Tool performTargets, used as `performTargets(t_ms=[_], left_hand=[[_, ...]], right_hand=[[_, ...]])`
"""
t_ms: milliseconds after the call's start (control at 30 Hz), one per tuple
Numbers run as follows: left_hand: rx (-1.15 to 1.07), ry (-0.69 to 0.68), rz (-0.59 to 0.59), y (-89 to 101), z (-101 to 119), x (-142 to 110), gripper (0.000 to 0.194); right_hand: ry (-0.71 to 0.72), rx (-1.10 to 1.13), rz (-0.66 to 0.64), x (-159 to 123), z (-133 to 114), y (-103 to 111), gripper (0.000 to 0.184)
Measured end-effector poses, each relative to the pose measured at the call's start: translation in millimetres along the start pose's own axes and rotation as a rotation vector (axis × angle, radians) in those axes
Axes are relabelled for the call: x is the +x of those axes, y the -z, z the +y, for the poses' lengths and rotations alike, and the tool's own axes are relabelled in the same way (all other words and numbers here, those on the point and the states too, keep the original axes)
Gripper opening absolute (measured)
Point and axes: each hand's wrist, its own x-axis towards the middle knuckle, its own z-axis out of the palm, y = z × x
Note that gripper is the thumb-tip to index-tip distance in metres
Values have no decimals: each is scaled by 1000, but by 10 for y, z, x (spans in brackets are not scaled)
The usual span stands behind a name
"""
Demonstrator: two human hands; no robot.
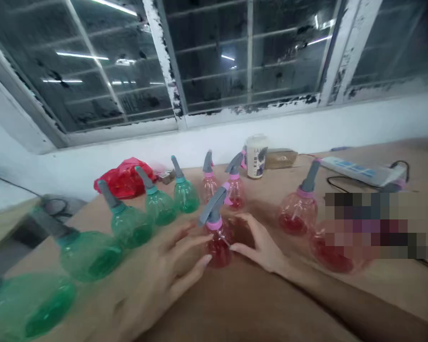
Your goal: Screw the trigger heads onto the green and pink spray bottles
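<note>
Flanking a red-filled spray bottle [219, 244] upright on the counter [267, 190].
Left hand [180, 266] and right hand [264, 247] are at its opposite sides, each grip spread, contact too blurred to tell; green bottles [160, 209] are to the left, a printed cup [257, 156] stands farther back.

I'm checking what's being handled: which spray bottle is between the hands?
The central bottle of red liquid; only it stands between left hand and right hand.

1 cup [256, 156] beside 1 box [281, 158].
</note>
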Motion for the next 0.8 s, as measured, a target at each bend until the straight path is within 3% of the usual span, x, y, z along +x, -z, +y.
performTargets(t_ms=[133,300,367,567,800], left_hand=[[-249,138,37,-129,-153,95,44],[-664,59,27,-254,-47,502,79],[-764,27,29,-290,14,663,82],[-808,-9,-49,-358,106,869,44],[-754,-24,145,-422,128,856,13]], right_hand=[[-22,3,-51,-6,20,-30,56],[-32,-81,-75,-10,-4,-29,50],[6,-98,-76,-5,-7,-25,49],[56,-152,-87,5,27,-21,47],[71,-150,-100,15,40,-8,47]])
